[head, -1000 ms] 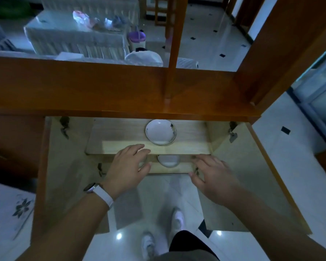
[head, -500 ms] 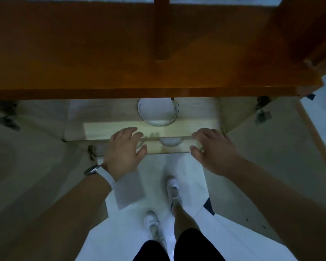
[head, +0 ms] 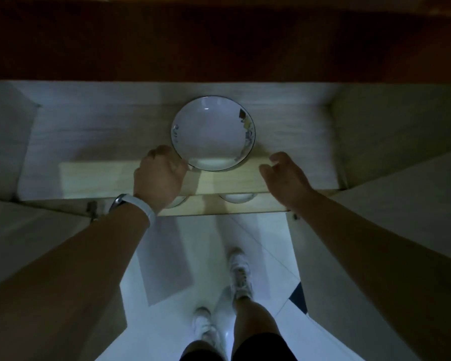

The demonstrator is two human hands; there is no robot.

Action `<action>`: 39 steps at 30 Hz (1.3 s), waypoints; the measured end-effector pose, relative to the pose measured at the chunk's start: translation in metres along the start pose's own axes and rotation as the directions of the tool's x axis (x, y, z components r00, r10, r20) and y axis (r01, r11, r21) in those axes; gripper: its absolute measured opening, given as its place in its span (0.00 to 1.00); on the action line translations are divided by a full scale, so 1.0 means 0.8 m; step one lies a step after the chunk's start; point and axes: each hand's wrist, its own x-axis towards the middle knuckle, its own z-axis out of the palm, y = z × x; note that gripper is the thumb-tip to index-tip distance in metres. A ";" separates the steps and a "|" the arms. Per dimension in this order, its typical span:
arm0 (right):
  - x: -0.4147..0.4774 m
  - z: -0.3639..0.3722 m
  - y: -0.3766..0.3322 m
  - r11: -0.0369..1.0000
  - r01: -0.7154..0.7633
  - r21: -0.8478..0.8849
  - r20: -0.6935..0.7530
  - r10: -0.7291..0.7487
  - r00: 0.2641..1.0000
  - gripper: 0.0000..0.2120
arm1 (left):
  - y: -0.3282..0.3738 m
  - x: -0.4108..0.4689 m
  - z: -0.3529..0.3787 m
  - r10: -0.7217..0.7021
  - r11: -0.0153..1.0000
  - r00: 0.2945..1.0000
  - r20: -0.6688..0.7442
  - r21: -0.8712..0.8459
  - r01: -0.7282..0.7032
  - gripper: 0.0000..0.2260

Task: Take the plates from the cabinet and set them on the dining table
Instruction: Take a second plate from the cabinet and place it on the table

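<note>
A white plate [head: 212,132] with a dark rim and small painted marks lies on the upper shelf [head: 102,175] of the open cabinet. My left hand [head: 159,178], with a white watch on the wrist, rests on the shelf, its curled fingers against the plate's lower left rim; a grip is not clear. To the right of the plate my right hand [head: 284,175] hovers with fingers apart, not touching it. On the lower shelf a second plate [head: 237,198] peeks out, and another dish [head: 179,201] is mostly hidden under my left hand.
The dark wooden cabinet top [head: 219,43] overhangs the shelves. Both cabinet doors stand open, the left door [head: 37,243] and the right door [head: 401,204]. Below lie a white tiled floor [head: 193,243] and my feet in white shoes [head: 241,274].
I have leaned closer and lower, so the shelf fills more of the view. Both hands moved up onto the upper shelf, the left reaching the plate's rim.
</note>
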 end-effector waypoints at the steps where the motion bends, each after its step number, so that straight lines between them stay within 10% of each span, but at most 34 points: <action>1: 0.012 0.004 0.001 1.000 -0.009 0.019 -0.011 0.009 1.000 0.20 | -0.001 0.010 0.006 -0.043 0.996 0.999 0.027 -0.071 0.045 0.15; 10: 0.082 0.039 -0.030 0.883 -0.145 0.446 0.123 0.100 0.987 0.15 | 0.002 0.073 0.027 -0.178 0.947 0.982 0.055 -0.260 0.186 0.07; 39: -0.005 0.006 -0.023 0.854 -0.114 0.508 0.130 0.055 0.990 0.14 | 0.035 -0.030 -0.001 -0.276 0.715 0.955 0.107 -0.641 0.279 0.13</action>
